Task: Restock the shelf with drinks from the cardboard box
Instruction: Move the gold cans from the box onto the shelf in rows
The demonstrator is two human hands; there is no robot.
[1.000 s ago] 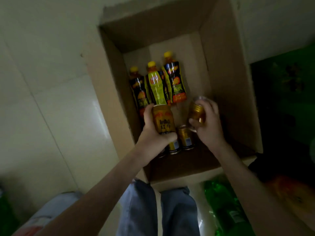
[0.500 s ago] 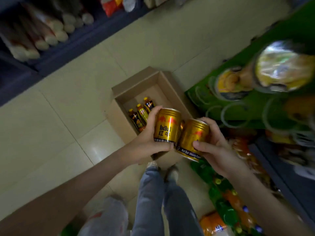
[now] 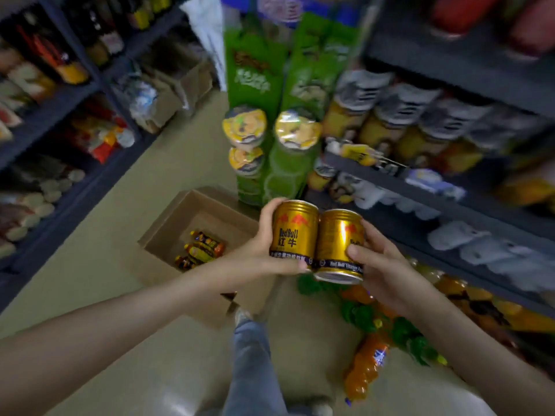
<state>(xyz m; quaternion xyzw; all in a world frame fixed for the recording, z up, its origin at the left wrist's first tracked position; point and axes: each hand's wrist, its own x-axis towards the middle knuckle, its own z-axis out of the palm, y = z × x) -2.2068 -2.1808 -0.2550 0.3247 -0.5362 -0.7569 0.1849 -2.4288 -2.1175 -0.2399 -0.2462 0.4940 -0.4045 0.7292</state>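
Note:
My left hand (image 3: 260, 250) grips a gold Red Bull can (image 3: 294, 232), held upright at chest height. Beside it, touching, a second gold can (image 3: 339, 244) tilts slightly in the grip of my right hand (image 3: 381, 268). Both cans hang above the right rim of the open cardboard box (image 3: 168, 232) on the floor. Three dark bottles with yellow caps (image 3: 201, 250) lie inside the box. The dark shelf (image 3: 435, 205) with rows of drinks stands to the right of the cans.
A green display stand (image 3: 264, 85) with round cup lids rises behind the box. Orange and green bottles (image 3: 369, 349) lie on the floor at the lower right. Another dark shelf (image 3: 60, 97) lines the left side of the aisle. My legs in jeans (image 3: 255, 361) are below.
Both hands have lifted the two cans out of the box and up to chest height. The view has swung up from the box to the aisle and shelves.

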